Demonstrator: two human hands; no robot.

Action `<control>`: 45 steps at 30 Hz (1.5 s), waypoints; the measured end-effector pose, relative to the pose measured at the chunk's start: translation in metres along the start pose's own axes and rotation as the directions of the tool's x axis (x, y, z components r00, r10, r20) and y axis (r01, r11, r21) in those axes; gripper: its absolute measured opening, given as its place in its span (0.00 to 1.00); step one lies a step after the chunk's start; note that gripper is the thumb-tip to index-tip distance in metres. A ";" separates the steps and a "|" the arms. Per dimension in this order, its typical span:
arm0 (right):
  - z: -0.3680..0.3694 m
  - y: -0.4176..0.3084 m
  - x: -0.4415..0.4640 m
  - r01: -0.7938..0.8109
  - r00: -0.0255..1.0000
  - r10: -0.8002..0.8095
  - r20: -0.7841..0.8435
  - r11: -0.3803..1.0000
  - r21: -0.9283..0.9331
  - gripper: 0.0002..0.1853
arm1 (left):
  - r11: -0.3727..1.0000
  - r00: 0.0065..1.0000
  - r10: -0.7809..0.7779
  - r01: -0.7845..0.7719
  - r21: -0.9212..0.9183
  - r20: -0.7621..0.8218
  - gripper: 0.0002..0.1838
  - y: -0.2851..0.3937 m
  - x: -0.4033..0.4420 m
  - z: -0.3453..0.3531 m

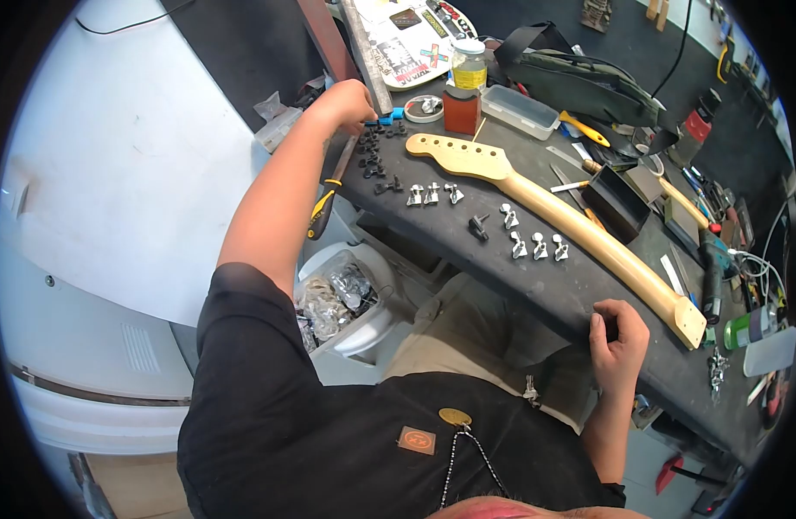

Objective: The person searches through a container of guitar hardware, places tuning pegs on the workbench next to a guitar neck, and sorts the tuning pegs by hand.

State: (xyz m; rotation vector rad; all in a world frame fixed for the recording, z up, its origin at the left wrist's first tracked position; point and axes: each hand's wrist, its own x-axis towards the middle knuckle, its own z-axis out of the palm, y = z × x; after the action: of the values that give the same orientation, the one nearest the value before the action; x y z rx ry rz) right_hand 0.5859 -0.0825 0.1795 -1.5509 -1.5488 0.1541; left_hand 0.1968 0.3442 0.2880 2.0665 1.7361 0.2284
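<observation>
My left hand (348,104) reaches to the far left of the bench, fingers bent downward beside a small blue item (394,114) and black tuning machines (372,154). Its fingertips are partly hidden, and what they hold cannot be made out. My right hand (619,340) rests at the bench's front edge with loosely curled fingers, nothing visible in them. A pale wooden guitar neck (571,221) lies diagonally across the bench, its headstock toward the left. Chrome tuning machines (539,247) stand in front of it, near a single black tuning machine (478,227).
A yellow-black screwdriver (323,210) lies at the left edge, above a bin of plastic bags (337,298). Behind the neck are a brown block (461,110), a jar (469,65), a clear plastic box (521,112) and a green bag (579,78). Tools crowd the right side.
</observation>
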 end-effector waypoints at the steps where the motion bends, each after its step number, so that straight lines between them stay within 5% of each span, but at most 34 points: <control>1: 0.000 0.000 0.000 -0.005 1.000 0.005 0.002 1.000 0.001 0.06 | 1.000 1.000 -0.008 0.008 -0.006 -0.007 0.15 0.001 -0.003 -0.001; 2: 0.000 -0.001 0.000 -0.012 1.000 0.012 0.005 1.000 0.002 0.06 | 1.000 1.000 -0.015 0.015 -0.012 -0.013 0.16 0.002 -0.006 -0.002; 5: 0.003 0.002 0.003 0.037 0.999 -0.037 -0.007 0.999 0.001 0.06 | 0.917 0.957 0.242 -0.172 0.359 -0.161 0.17 0.015 -0.031 -0.006; 7: 0.000 0.001 -0.001 0.032 0.999 -0.032 -0.022 0.999 -0.012 0.06 | 0.925 0.904 0.335 -0.261 0.276 -0.267 0.18 0.033 -0.072 -0.001; 9: -0.001 -0.004 0.004 0.026 0.999 -0.026 -0.035 1.000 -0.012 0.05 | 0.899 0.854 0.426 -0.437 0.031 -0.300 0.16 0.049 -0.120 0.011; 13: -0.009 -0.001 0.004 -0.061 0.997 0.063 -0.034 0.996 0.065 0.05 | 0.708 0.835 0.438 -0.549 -0.444 -0.334 0.11 0.048 -0.201 0.075; 18: -0.031 0.008 0.015 0.000 0.995 -0.004 -0.104 0.999 -0.038 0.04 | 0.748 0.824 0.560 -0.548 -0.375 -0.088 0.14 0.036 -0.242 0.148; 23: -0.058 0.034 0.021 -0.002 0.991 -0.045 -0.128 0.939 -0.343 0.09 | 0.709 0.765 0.622 -0.641 -0.292 -0.169 0.13 0.051 -0.243 0.132; 26: -0.056 0.026 0.025 0.035 0.930 -0.109 -0.350 0.977 -0.212 0.12 | 0.665 0.723 0.659 -0.689 -0.287 -0.210 0.12 0.069 -0.243 0.126; 31: -0.046 0.038 0.006 0.043 0.925 -0.106 -0.365 0.983 -0.177 0.14 | 0.544 0.575 0.807 -0.812 -0.210 -0.132 0.13 0.084 -0.242 0.141; 34: -0.049 0.040 0.002 0.026 0.949 -0.081 -0.305 0.983 -0.181 0.13 | 0.539 0.558 0.813 -0.829 -0.149 -0.165 0.12 0.077 -0.243 0.146; 37: -0.049 0.050 -0.001 0.012 0.964 -0.058 -0.260 0.984 -0.176 0.08 | 0.707 0.739 0.611 -0.670 -0.226 -0.283 0.12 0.057 -0.237 0.125; 39: -0.045 0.045 0.001 -0.022 0.950 -0.015 -0.313 0.993 -0.114 0.07 | 0.709 0.630 0.588 -0.703 -0.051 -0.508 0.13 0.041 -0.212 0.107; 43: -0.046 0.043 0.002 -0.017 0.961 -0.016 -0.277 0.993 -0.115 0.06 | 0.892 0.782 0.306 -0.434 -0.123 -0.543 0.13 -0.001 -0.126 0.051; 45: -0.044 0.043 0.004 -0.004 0.959 -0.034 -0.282 0.991 -0.134 0.05 | 0.959 0.857 0.281 -0.271 0.086 -0.432 0.13 -0.006 -0.083 0.030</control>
State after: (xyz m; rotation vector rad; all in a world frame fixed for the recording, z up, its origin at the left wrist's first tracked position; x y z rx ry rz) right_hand 0.6470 -0.0926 0.1790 -1.5861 -1.3639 -0.1785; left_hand 0.1862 0.2581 0.2706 2.4171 1.6666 0.8287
